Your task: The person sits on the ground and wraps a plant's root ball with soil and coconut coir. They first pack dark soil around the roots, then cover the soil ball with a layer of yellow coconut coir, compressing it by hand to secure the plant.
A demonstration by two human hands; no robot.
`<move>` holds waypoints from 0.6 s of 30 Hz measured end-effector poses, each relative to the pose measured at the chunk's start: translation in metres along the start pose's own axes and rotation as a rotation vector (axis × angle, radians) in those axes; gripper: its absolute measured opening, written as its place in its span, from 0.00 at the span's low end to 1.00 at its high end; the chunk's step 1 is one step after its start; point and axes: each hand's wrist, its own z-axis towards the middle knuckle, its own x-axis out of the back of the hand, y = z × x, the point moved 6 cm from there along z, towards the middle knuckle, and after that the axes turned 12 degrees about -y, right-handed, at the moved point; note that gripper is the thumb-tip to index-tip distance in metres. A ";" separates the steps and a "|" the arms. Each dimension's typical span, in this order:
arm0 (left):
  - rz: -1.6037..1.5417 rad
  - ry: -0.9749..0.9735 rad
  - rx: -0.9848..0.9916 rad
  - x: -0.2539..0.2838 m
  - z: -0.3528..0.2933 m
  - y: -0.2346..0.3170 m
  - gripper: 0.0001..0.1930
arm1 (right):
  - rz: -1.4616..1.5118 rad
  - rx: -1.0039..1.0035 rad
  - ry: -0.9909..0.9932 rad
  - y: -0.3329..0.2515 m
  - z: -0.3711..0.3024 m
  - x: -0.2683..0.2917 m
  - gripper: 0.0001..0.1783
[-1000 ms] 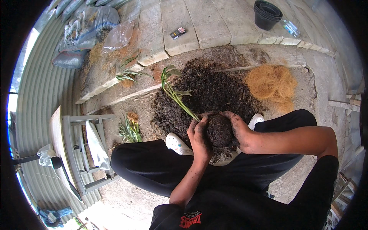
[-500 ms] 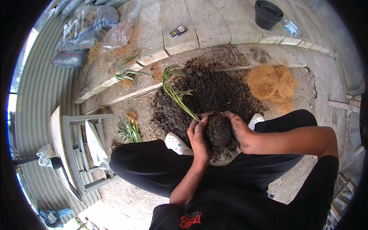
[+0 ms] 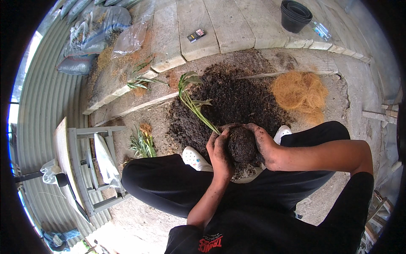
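Between my two hands is a round, dark ball of soil [image 3: 242, 146], held just above my lap. My left hand [image 3: 220, 148] curves round its left side, and my right hand [image 3: 263, 146] cups its right side, with soil smeared over the fingers. A green leafy plant [image 3: 195, 106] sticks out by my left fingers and leans to the upper left; its lower end is hidden by the hand. Past the hands a wide heap of dark potting soil [image 3: 237, 95] spreads over the ground. Right of the heap lies a tangle of orange-brown fibre [image 3: 299, 94].
Uprooted plants lie on the left, one by my knee [image 3: 143, 142] and one on the concrete ledge [image 3: 143, 80]. Stacked black pots [image 3: 295, 17], a plastic bottle [image 3: 321, 31] and a small packet [image 3: 196, 35] are on the far slabs. A low table frame [image 3: 91, 165] stands left.
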 end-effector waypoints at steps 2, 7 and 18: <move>-0.002 -0.008 0.008 -0.002 0.000 0.002 0.19 | -0.005 0.014 0.000 0.003 0.003 0.005 0.24; -0.016 0.000 0.015 -0.003 -0.001 0.003 0.19 | 0.003 0.000 0.007 0.003 0.001 0.003 0.24; -0.040 -0.020 0.019 -0.003 -0.002 0.001 0.19 | 0.024 0.017 -0.013 0.007 0.005 0.008 0.24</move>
